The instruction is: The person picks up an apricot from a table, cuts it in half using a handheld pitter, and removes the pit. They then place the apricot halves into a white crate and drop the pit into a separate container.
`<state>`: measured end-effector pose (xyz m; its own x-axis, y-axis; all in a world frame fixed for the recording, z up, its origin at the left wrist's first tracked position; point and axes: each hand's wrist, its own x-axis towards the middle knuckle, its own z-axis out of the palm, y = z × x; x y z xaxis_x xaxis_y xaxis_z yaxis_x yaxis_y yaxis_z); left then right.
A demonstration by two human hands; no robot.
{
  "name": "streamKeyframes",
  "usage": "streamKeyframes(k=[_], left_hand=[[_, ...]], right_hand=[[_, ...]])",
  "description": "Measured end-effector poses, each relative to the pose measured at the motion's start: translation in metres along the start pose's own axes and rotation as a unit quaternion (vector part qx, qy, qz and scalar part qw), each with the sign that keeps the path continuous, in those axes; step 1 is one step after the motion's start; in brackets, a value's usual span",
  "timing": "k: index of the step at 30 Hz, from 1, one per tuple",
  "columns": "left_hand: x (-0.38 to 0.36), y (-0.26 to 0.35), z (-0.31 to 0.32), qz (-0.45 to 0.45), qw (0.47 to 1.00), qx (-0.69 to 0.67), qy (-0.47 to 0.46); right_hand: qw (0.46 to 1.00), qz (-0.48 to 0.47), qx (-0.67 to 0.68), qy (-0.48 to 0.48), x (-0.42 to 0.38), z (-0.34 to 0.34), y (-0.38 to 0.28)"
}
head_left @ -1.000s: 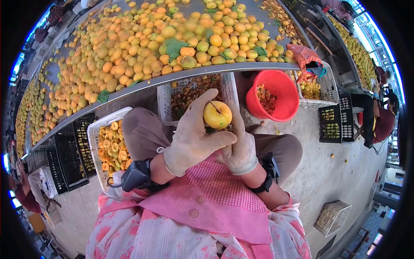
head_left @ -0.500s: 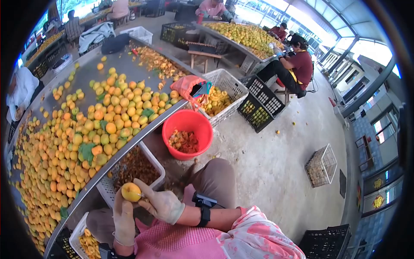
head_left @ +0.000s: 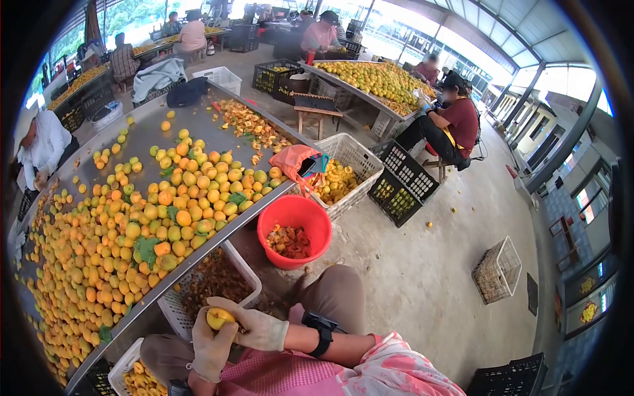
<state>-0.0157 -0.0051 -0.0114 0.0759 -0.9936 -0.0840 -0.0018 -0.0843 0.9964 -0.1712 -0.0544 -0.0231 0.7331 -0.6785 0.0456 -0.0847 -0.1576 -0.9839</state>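
Both my hands wear pale gloves and meet above my lap around one yellow apricot [head_left: 219, 318]. A dark line runs across the fruit's skin. My left hand [head_left: 211, 348] is closed around it from below and the left. From the right, my right hand [head_left: 259, 328] curls its fingers over the top of the same fruit; whether a small tool is also in those fingers is hidden. Just beyond my hands stands a white crate [head_left: 252, 280] with brown scraps in it. Many whole apricots [head_left: 135, 231] lie heaped on the metal table [head_left: 148, 142] at my left.
A red bucket [head_left: 323, 221] with fruit scraps stands ahead, near a white crate [head_left: 370, 173] of cut fruit. An orange bag [head_left: 290, 160] rests on the table's edge. Black crates [head_left: 413, 170] are beside a seated person [head_left: 459, 122]. A lone white basket [head_left: 502, 274] stands right.
My head view has tilted up, so the scene sits lower and slightly right. My right hand's fingers have moved from the apricot's side over its top, and a line shows on its skin.
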Motion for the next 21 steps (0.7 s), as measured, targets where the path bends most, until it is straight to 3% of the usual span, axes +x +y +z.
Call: streamKeyframes(k=[5, 8, 10, 11, 13, 14, 16, 17, 18, 20, 21], left_hand=[[0.002, 0.000, -0.004, 0.007, 1.000, 0.023, -0.003], [0.001, 0.002, -0.005, 0.030, 0.999, 0.020, -0.006], [-0.004, 0.010, -0.008, -0.071, 0.993, -0.080, -0.039], [-0.004, 0.009, -0.009, -0.073, 0.993, -0.080, -0.038], [-0.005, 0.009, -0.013, -0.042, 0.993, -0.092, -0.068], [-0.005, 0.007, -0.012, -0.047, 0.993, -0.091, -0.064], [-0.001, 0.003, -0.010, -0.056, 0.985, -0.161, -0.026], [-0.001, 0.003, -0.015, -0.053, 0.977, -0.199, -0.062], [0.004, -0.010, -0.016, 0.006, 0.963, -0.255, -0.084], [0.004, -0.009, -0.011, -0.005, 0.954, -0.297, -0.044], [0.003, -0.002, -0.015, -0.026, 0.944, -0.322, -0.062]], right_hand=[[0.997, -0.019, 0.079, 0.004, 0.005, 0.005, 0.013], [0.991, 0.020, 0.134, -0.018, 0.007, 0.002, 0.006], [0.934, 0.225, 0.261, -0.089, 0.002, -0.013, -0.025], [0.934, 0.226, 0.263, -0.090, 0.003, -0.009, -0.012], [0.984, 0.054, 0.165, -0.032, 0.007, 0.005, 0.023], [0.966, 0.160, 0.197, -0.040, 0.002, -0.010, -0.024], [0.960, 0.194, 0.197, -0.035, 0.004, -0.019, -0.039], [0.961, 0.127, 0.247, -0.008, 0.002, -0.016, -0.027], [0.964, 0.081, 0.253, 0.025, 0.007, -0.010, 0.003], [0.952, 0.203, 0.228, -0.004, 0.006, -0.033, -0.051], [0.962, 0.111, 0.247, 0.045, 0.006, -0.022, -0.014]])
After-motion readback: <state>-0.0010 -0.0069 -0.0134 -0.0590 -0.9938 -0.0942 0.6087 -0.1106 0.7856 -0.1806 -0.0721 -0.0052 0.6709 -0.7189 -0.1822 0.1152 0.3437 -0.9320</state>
